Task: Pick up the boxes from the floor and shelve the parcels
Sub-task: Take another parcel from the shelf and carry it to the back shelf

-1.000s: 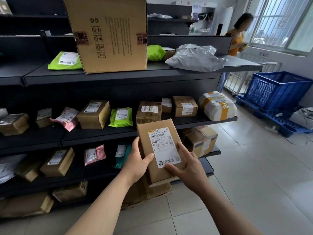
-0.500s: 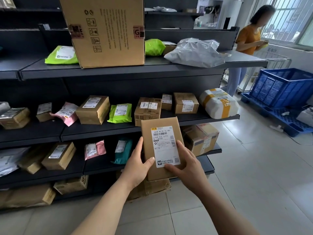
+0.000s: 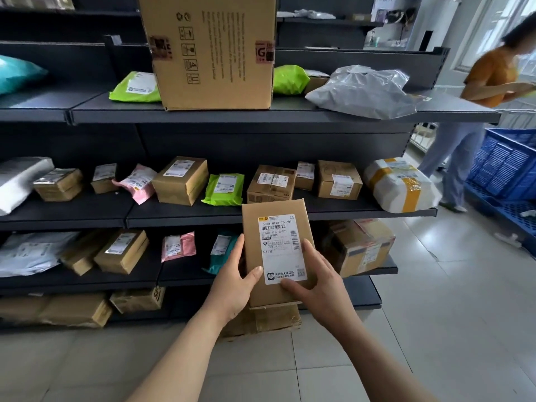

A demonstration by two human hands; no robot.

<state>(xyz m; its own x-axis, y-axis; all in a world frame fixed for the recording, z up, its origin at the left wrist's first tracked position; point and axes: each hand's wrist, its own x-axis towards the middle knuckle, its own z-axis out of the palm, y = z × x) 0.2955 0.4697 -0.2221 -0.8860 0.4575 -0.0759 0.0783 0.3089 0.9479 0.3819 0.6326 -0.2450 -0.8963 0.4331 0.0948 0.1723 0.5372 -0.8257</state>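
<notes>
Box (image 3: 277, 250) looks light, stiff cardboard; left hand (image 3: 232, 288) and right hand (image 3: 319, 282) fingers clamped on its lower edges, good hold.

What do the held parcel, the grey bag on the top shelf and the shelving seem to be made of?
Held parcel: brown cardboard, matt, with a white paper label.
Grey bag: thin plastic film, glossy and crinkled.
Shelving: probably painted metal; thin dark boards, slight sheen.

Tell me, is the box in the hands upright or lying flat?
Upright: the box stands on end, label facing the camera, gripped by the left hand and right hand.
</notes>
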